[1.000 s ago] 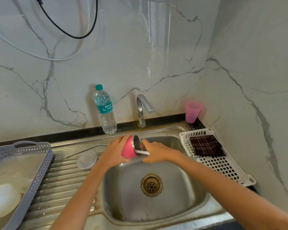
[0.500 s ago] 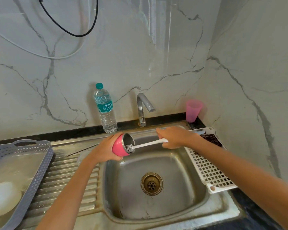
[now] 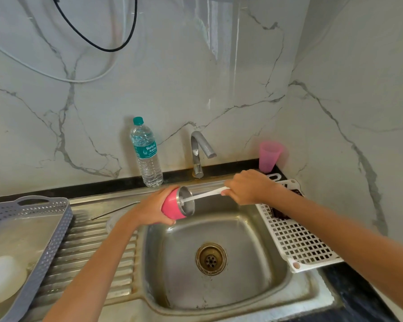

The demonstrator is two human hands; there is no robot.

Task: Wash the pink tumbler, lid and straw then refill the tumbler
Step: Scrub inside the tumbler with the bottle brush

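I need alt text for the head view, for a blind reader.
Over a steel sink, the left hand holds a pink tumbler on its side while the right hand holds a white brush in its mouth. A water bottle stands beside the tap.

Pink cup point(image 3: 269, 156) stands in the corner behind a white rack point(image 3: 296, 242); grey basket point(image 3: 54, 240) at left

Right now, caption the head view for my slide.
Left hand holds the pink tumbler sideways over the sink while the right hand holds a white brush inside it.
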